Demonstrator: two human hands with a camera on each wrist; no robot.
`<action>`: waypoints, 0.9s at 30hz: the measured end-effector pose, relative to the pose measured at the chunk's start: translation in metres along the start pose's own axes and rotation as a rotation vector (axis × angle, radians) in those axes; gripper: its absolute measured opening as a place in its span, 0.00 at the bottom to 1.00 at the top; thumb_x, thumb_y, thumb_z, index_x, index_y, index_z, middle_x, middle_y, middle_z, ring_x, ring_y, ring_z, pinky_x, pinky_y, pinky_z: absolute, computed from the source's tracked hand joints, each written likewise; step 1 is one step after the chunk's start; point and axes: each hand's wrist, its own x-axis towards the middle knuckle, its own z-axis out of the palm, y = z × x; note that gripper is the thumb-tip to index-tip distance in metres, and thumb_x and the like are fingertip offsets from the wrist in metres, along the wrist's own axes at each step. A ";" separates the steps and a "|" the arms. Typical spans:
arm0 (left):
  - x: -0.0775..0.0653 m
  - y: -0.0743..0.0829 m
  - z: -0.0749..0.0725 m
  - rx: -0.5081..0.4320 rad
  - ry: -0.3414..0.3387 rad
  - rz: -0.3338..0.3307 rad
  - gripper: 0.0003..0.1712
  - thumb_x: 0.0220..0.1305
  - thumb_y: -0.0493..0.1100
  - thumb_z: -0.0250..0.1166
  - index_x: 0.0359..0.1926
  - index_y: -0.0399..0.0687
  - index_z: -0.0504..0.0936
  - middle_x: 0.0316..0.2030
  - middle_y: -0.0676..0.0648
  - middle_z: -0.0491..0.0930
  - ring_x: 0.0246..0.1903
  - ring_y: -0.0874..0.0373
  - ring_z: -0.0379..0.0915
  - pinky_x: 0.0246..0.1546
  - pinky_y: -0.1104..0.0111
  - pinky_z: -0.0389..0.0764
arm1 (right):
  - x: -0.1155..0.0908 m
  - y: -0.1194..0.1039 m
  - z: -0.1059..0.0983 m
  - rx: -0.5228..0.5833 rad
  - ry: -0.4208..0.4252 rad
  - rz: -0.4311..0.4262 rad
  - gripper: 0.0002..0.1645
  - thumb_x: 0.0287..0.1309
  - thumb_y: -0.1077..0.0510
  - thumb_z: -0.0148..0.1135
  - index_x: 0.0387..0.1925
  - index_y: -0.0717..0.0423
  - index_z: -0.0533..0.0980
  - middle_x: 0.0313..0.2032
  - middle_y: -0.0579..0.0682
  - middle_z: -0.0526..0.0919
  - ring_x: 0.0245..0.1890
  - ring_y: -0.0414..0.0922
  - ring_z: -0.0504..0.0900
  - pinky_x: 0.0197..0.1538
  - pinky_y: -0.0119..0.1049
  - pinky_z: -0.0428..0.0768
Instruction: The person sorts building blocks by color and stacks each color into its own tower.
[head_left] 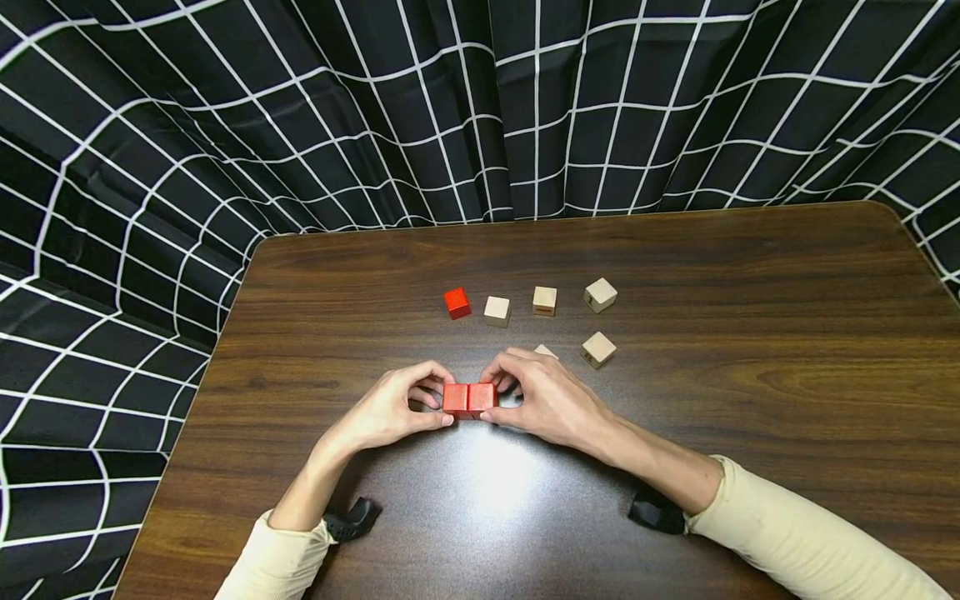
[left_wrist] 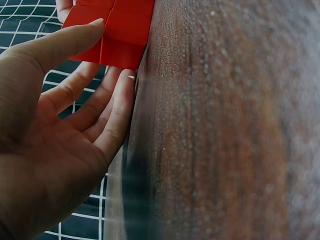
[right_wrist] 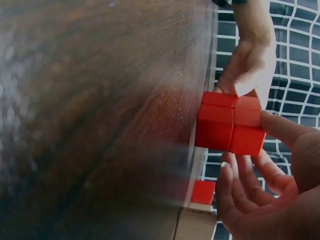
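Two red cubes sit side by side at the middle of the table, a left one [head_left: 455, 397] and a right one [head_left: 482, 397]. Beneath them the wrist views show a lower red layer [right_wrist: 215, 127], lined up with the upper one and on the wood. With thumb in front and fingers behind, my left hand [head_left: 390, 410] pinches the left end of the upper layer. My right hand [head_left: 551, 400] grips the right end likewise, its thumb at the front corner. In the left wrist view, the thumb lies across the upper red block [left_wrist: 85, 30].
Behind the stack stand a loose red cube [head_left: 457, 303] and several pale wooden cubes [head_left: 497, 311]. Another wooden cube [head_left: 546, 351] is partly hidden by my right hand. A black gridded curtain [head_left: 420, 108] hangs along the back and left of the brown table [head_left: 750, 350].
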 end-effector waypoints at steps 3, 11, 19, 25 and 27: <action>0.000 0.001 -0.001 0.001 0.000 0.003 0.21 0.52 0.33 0.76 0.46 0.44 0.79 0.42 0.47 0.82 0.42 0.56 0.81 0.46 0.66 0.84 | 0.001 0.000 0.000 0.006 -0.010 0.002 0.20 0.44 0.53 0.80 0.39 0.46 0.80 0.35 0.35 0.80 0.37 0.38 0.82 0.44 0.33 0.78; 0.000 -0.001 -0.001 0.010 -0.001 -0.003 0.21 0.52 0.33 0.76 0.47 0.45 0.79 0.43 0.46 0.81 0.40 0.57 0.82 0.45 0.66 0.85 | 0.004 -0.001 -0.006 0.031 -0.022 -0.005 0.21 0.47 0.50 0.78 0.43 0.50 0.81 0.39 0.41 0.83 0.39 0.39 0.82 0.47 0.37 0.78; -0.001 0.000 -0.002 0.008 -0.002 -0.004 0.22 0.53 0.34 0.76 0.47 0.45 0.79 0.43 0.47 0.81 0.41 0.56 0.81 0.45 0.66 0.85 | 0.018 0.003 -0.019 0.123 0.008 -0.026 0.19 0.50 0.53 0.77 0.44 0.52 0.81 0.41 0.46 0.84 0.40 0.44 0.83 0.44 0.40 0.83; -0.001 0.000 -0.002 0.009 -0.001 -0.004 0.21 0.53 0.35 0.77 0.47 0.46 0.79 0.42 0.47 0.81 0.41 0.56 0.81 0.45 0.65 0.84 | 0.031 0.009 -0.026 0.174 0.016 -0.040 0.18 0.52 0.55 0.76 0.44 0.52 0.80 0.42 0.47 0.84 0.41 0.46 0.84 0.44 0.41 0.85; -0.001 -0.001 -0.001 0.009 -0.002 -0.003 0.21 0.53 0.36 0.77 0.47 0.46 0.79 0.42 0.48 0.82 0.41 0.56 0.81 0.46 0.65 0.84 | 0.035 0.011 -0.028 0.173 0.025 -0.046 0.18 0.52 0.56 0.76 0.44 0.53 0.80 0.42 0.47 0.84 0.41 0.47 0.84 0.45 0.41 0.85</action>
